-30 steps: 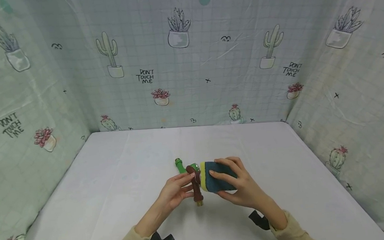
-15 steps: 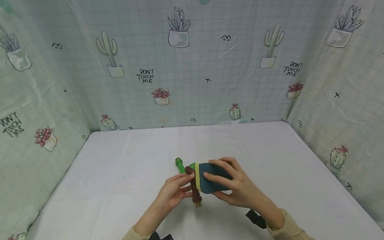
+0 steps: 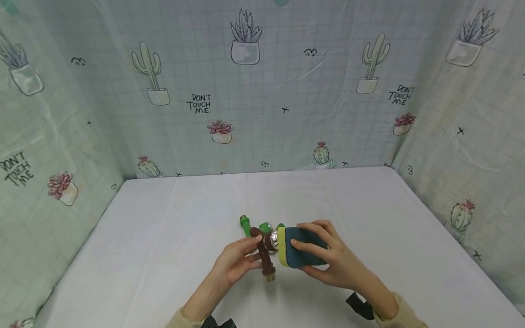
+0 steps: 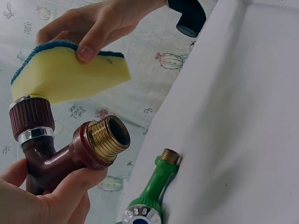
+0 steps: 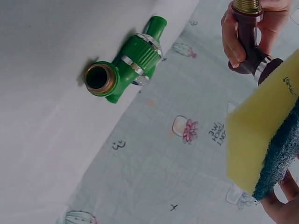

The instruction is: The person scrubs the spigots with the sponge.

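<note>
Cloth (image 3: 260, 129) printed with cacti and lettering hangs across the top and down both sides of the head view, and a white table (image 3: 180, 214) fills the lower middle. Near the centre of that table, a brown valve (image 3: 266, 260) is in the left hand (image 3: 238, 260), whose thumb and fingers grip its body from the left. The valve's long axis runs steeply, from just left of centre down to a brass threaded end (image 3: 271, 277), while its ribbed knob (image 4: 32, 116) branches off toward the right side of the head view. On that side the right hand (image 3: 338, 259) grips a sponge (image 4: 70, 77) by its edges, yellow side turned left. The sponge's yellow side meets the knob's silver cap, or very nearly so; the left wrist view shows them overlapping at upper left, but firm contact is hard to judge. The valve thus lies to the left of the right hand, with the left hand nearer to it. Just beyond, toward the top of the head view, a green valve (image 5: 133, 58) lies on the table. As for containers, the only pots are drawings on the cloth.
</note>
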Demonstrator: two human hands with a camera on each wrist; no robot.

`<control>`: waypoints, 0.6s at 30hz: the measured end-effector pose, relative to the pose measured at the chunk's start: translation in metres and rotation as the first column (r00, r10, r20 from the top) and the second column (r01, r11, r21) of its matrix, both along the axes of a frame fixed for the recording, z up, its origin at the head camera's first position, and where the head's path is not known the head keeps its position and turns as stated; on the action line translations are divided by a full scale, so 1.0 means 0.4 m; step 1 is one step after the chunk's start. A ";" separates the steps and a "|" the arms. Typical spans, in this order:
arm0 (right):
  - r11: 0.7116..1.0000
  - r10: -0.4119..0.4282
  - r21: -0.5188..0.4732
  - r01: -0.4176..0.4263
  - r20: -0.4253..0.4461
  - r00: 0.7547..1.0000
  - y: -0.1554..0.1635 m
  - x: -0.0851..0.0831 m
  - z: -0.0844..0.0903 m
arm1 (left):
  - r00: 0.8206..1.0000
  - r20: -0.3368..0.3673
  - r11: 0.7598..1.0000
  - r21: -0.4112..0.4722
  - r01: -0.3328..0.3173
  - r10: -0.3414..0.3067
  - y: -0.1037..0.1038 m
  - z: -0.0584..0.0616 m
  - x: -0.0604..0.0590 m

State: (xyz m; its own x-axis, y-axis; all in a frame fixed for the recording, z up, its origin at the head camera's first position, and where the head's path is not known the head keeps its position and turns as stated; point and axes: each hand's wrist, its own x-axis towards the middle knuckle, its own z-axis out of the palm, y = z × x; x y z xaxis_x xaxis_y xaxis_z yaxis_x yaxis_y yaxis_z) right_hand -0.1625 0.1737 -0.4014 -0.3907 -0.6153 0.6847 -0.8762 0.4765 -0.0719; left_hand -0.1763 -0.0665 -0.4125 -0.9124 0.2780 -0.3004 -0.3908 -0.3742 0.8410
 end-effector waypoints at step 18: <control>1.000 -0.007 0.024 0.009 -0.095 0.995 -0.002 -0.005 0.005 | 0.997 -0.064 0.992 -0.118 -0.039 0.031 0.019 -0.006 -0.006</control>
